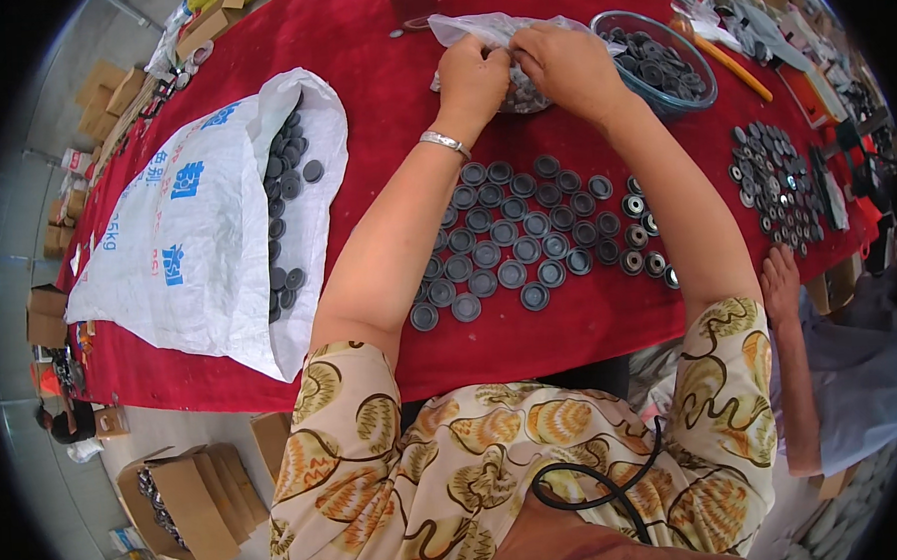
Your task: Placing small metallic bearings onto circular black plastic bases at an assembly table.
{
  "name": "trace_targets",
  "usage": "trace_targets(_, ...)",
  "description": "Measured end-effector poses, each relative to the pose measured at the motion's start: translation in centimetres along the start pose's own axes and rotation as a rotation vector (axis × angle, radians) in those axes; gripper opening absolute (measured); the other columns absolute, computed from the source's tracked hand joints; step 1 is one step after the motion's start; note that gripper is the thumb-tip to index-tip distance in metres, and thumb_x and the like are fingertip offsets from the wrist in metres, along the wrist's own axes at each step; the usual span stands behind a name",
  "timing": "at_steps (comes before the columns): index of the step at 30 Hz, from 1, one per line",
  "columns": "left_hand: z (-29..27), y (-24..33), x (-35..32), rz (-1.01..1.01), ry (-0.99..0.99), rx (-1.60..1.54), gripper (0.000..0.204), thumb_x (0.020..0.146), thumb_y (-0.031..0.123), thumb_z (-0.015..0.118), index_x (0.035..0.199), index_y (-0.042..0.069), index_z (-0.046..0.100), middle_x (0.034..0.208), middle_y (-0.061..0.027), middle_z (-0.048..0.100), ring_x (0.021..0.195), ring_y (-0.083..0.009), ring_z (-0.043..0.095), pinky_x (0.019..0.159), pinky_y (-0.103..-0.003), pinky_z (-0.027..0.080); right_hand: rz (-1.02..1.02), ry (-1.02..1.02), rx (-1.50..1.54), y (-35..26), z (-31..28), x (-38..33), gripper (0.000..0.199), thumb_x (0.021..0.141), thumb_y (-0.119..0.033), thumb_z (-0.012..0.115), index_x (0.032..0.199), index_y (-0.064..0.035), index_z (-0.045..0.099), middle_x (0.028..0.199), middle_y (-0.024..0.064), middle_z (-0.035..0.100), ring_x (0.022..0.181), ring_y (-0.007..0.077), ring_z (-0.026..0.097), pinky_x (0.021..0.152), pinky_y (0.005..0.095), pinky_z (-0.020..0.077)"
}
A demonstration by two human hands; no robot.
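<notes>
Head view: near the far edge of the red worktop (385,93), left hand (475,77) and right hand (566,63) both pinch a translucent plastic bag (465,26) spread beneath them.

Backs of the left hand (475,79) and right hand (571,66) hide several fingertips and part of a clear plastic bag (528,98), whose contents are hard to make out. Forearms (391,227) cover some grey discs (510,234). A white sack (196,221) hides its depths. At right, a co-worker (848,363) is partly lost in the dark rim.
</notes>
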State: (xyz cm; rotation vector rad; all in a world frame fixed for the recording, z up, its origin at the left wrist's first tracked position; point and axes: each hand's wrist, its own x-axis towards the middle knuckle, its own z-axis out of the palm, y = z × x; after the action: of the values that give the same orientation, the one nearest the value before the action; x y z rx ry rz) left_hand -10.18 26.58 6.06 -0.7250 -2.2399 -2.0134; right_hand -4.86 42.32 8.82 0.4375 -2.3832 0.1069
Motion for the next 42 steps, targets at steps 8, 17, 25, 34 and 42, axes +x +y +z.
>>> trace_targets(8, -0.1, -0.6, -1.9, 0.166, 0.007, 0.202, 0.016, 0.093, 0.012, 0.059, 0.086, -0.001, 0.065, 0.069, -0.01, 0.07, 0.057, -0.0159, 0.068, 0.05, -0.03, 0.052, 0.243, 0.052, -0.363, 2.6, 1.1, 2.8, 0.014, 0.097, -0.023, 0.06, 0.095, -0.0089, 0.059, 0.085, 0.0134, 0.068, 0.075, 0.033, 0.071, 0.061, 0.0475, 0.0572)
trace_targets(17, -4.2, 1.7, -4.3, -0.061, -0.172, 0.197, 0.014, 0.093, 0.013, 0.058, 0.086, 0.001, 0.063, 0.074, -0.0087, 0.071, 0.053, -0.0118, 0.064, 0.047, -0.026, 0.048, 0.227, 0.16, -0.327, 4.5, -0.9, 5.6, 0.013, 0.099, -0.019, 0.055, 0.094, -0.0087, 0.062, 0.084, 0.0137, 0.066, 0.078, 0.0327, 0.072, 0.065, 0.0418, 0.0584)
trace_targets(25, -2.9, 3.0, -5.6, -0.092, -0.212, -0.144, 0.014, 0.096, 0.013, 0.057, 0.093, 0.001, 0.064, 0.084, -0.0081, 0.071, 0.057, -0.0103, 0.065, 0.047, -0.022, 0.047, 0.402, -0.326, -0.108, 1.5, -4.8, 4.9, 0.035, 0.093, -0.039, 0.063, 0.096, -0.0062, 0.075, 0.098, 0.0187, 0.074, 0.092, 0.0362, 0.073, 0.081, 0.0503, 0.0565)
trace_targets(34, -3.6, 2.9, -6.9, -0.143, -0.211, -0.055, 0.013, 0.095, 0.011, 0.057, 0.089, 0.001, 0.062, 0.08, -0.0066, 0.069, 0.057, -0.011, 0.065, 0.047, -0.023, 0.048, 0.276, -0.176, -0.638, 5.1, -4.1, 6.6, 0.016, 0.089, -0.02, 0.064, 0.094, -0.0088, 0.074, 0.095, 0.0123, 0.074, 0.095, 0.0287, 0.072, 0.083, 0.0477, 0.0515)
trace_targets(42, -4.8, 2.3, -7.5, -0.328, -0.233, -0.325, 0.033, 0.104, 0.028, 0.05, 0.113, -0.003, 0.059, 0.108, -0.0165, 0.067, 0.086, -0.0234, 0.07, 0.068, -0.031, 0.058, -0.04, 0.178, -0.219, 2.8, -5.4, 3.7, 0.016, 0.095, -0.017, 0.058, 0.104, -0.0058, 0.065, 0.094, 0.017, 0.07, 0.09, 0.0364, 0.07, 0.076, 0.0477, 0.0554)
